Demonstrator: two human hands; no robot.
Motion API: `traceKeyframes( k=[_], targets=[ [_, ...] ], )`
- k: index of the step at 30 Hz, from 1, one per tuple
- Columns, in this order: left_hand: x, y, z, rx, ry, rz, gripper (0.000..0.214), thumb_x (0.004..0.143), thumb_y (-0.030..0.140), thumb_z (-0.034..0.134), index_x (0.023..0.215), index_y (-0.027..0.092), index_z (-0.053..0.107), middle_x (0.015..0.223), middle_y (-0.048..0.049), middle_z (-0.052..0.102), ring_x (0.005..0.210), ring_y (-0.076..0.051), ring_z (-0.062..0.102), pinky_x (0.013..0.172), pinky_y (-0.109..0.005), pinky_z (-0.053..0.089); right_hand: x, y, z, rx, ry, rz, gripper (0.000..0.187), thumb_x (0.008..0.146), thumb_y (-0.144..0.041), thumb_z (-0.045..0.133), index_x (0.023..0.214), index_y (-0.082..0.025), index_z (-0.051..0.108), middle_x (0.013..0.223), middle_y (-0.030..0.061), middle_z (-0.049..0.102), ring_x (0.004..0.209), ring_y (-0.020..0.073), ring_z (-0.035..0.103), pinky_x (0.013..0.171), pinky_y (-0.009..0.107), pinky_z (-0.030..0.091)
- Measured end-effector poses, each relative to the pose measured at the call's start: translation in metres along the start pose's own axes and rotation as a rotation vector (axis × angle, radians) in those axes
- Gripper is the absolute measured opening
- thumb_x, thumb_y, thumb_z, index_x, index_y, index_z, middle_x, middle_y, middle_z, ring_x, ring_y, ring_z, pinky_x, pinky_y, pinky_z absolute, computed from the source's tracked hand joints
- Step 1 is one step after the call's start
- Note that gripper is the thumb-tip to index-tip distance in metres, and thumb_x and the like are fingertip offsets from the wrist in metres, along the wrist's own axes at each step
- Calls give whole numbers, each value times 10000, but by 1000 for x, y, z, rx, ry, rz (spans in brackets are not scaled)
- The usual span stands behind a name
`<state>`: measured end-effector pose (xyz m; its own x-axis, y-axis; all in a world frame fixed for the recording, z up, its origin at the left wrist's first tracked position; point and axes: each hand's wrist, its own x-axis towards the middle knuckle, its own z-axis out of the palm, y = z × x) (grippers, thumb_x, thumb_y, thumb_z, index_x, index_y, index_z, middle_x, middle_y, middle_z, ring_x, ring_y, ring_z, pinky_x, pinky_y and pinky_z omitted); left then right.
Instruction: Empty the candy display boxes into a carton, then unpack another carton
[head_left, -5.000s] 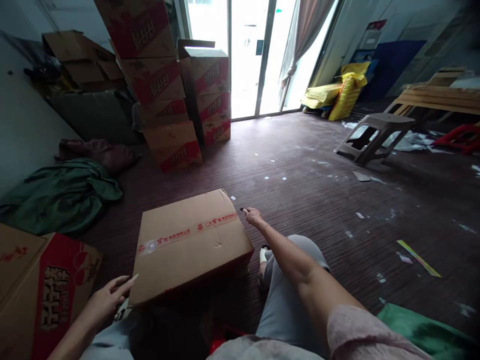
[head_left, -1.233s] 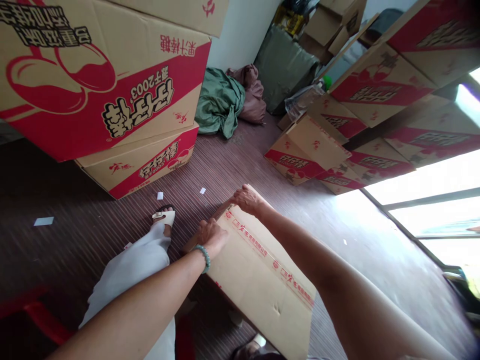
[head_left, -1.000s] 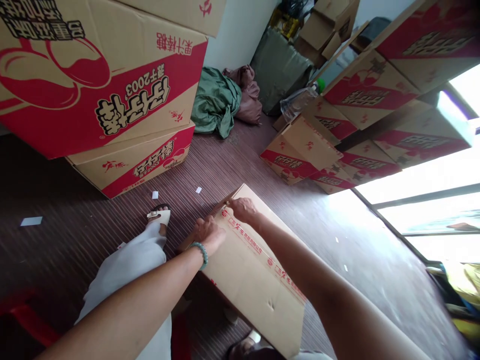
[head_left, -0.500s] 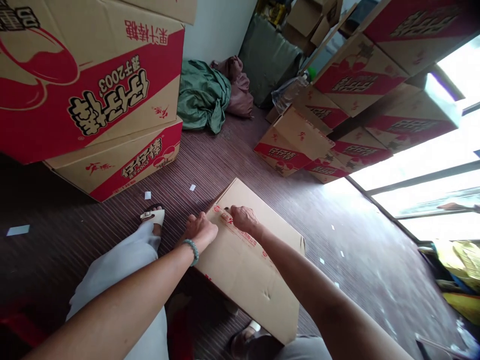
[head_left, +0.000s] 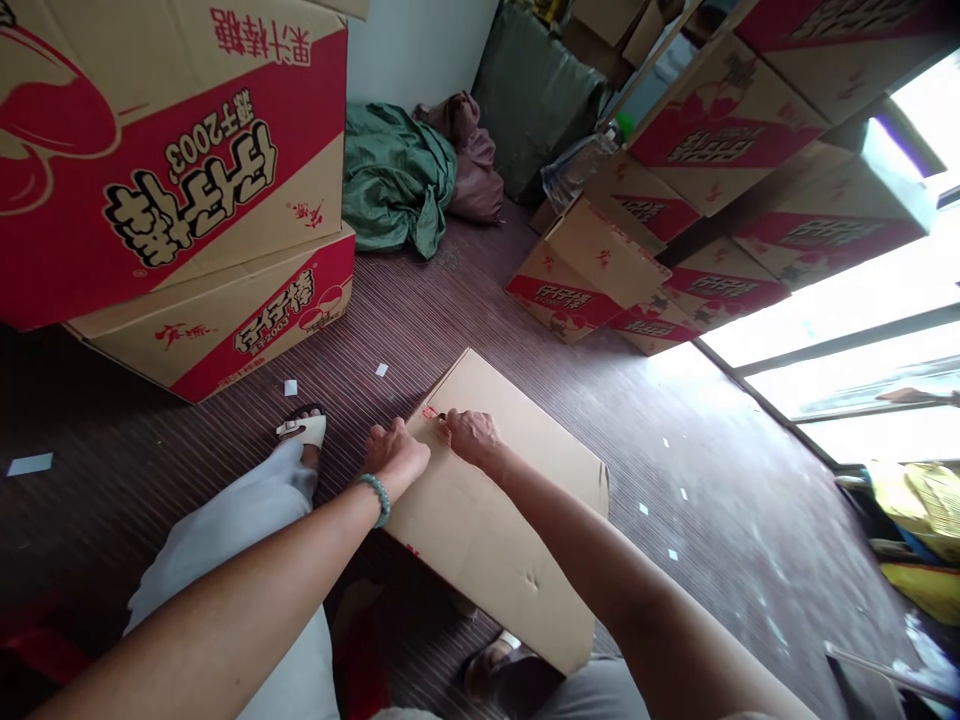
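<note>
A brown cardboard carton (head_left: 510, 560) stands closed in front of me, between my legs. My right hand (head_left: 474, 436) is closed low over its top, near the far left end, on what looks like a strip of packing tape (head_left: 430, 412) with red print. Something small and dark shows at its fingertips, too little to name. My left hand (head_left: 397, 455), with a green bead bracelet at the wrist, rests on the carton's left edge. Its fingers are curled, and whether they grip anything is hidden.
Large red-and-brown printed cartons (head_left: 225, 190) are stacked at the left. More cartons (head_left: 720, 150) stand by the windows at the right. A green sack (head_left: 397, 175) lies by the wall. Paper scraps (head_left: 291, 387) are scattered over the striped floor.
The red-printed tape along the carton's top no longer shows beyond my right hand; bare cardboard is there. My right hand has shifted slightly left and down. The left stays at the edge.
</note>
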<state>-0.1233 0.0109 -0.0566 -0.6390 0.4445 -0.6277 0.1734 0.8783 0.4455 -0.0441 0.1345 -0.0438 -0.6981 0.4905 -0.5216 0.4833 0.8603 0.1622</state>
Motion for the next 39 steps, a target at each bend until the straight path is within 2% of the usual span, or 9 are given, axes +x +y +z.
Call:
traceKeyframes(
  k=[6, 12, 17, 20, 24, 27, 30, 35, 39],
  targets=[
    [1, -3, -3, 0, -19, 20, 465, 719, 246, 537, 1178, 167, 551, 1216, -208, 514, 1178, -342, 531, 957, -391, 438, -17, 14, 8, -34, -57, 37, 289, 965, -251, 380, 1138, -169, 595, 1031, 158, 716, 994, 231, 680, 793, 321, 485],
    [0, -2, -4, 21, -35, 14, 496, 724, 268, 544, 1207, 157, 533, 1221, -203, 505, 1170, -335, 531, 954, -387, 426, -43, 23, 21, -45, -71, 85, 316, 982, -243, 332, 1153, -149, 581, 1031, 157, 716, 1010, 235, 678, 807, 330, 475],
    [-9, 3, 4, 137, 64, 49, 478, 737, 336, 551, 1183, 165, 559, 1284, -201, 459, 1256, -375, 410, 994, -477, 370, -58, 29, 35, -29, -58, 124, 346, 1002, -271, 284, 1146, -141, 570, 997, 150, 723, 976, 248, 690, 766, 335, 481],
    [-12, 8, 16, 181, 143, 131, 699, 764, 486, 538, 1377, 167, 441, 1364, -198, 414, 1279, -369, 360, 988, -493, 367, -66, 31, 43, -22, -63, 160, 342, 999, -237, 267, 1144, -135, 560, 985, 154, 724, 955, 248, 698, 741, 336, 484],
    [-5, 12, 37, 196, 143, 114, 921, 800, 659, 412, 1537, 155, 188, 1425, -231, 377, 1293, -373, 344, 1010, -538, 323, -78, 38, 55, -7, -76, 195, 329, 996, -224, 268, 1152, -137, 544, 998, 157, 723, 951, 242, 700, 731, 336, 484],
    [2, 13, 49, 230, 155, 103, 1197, 651, 821, 467, 1555, 144, 69, 1481, -264, 293, 1299, -408, 323, 1022, -579, 284, -90, 49, 64, 1, -89, 213, 319, 989, -218, 287, 1135, -133, 557, 991, 161, 724, 939, 248, 702, 726, 335, 479],
    [5, 12, 55, 260, 197, 115, 1404, 480, 876, 555, 1555, 152, 17, 1520, -265, 217, 1306, -439, 291, 1026, -609, 256, -103, 64, 73, 19, -91, 218, 309, 984, -214, 304, 1151, -148, 555, 979, 146, 728, 949, 239, 699, 740, 321, 470],
    [0, 15, 52, 281, 229, 113, 1486, 396, 910, 553, 1550, 141, 20, 1471, -270, 286, 1239, -446, 347, 1000, -600, 285, -124, 90, 89, 56, -95, 218, 263, 949, -181, 372, 1132, -176, 561, 960, 119, 736, 934, 229, 698, 744, 309, 456],
    [-2, 17, 49, 300, 233, 114, 1492, 390, 929, 531, 1547, 136, 21, 1440, -282, 303, 1227, -461, 351, 976, -615, 300, -146, 109, 104, 77, -104, 234, 264, 964, -212, 362, 1115, -172, 575, 949, 130, 736, 922, 233, 699, 743, 313, 450]
  ],
)
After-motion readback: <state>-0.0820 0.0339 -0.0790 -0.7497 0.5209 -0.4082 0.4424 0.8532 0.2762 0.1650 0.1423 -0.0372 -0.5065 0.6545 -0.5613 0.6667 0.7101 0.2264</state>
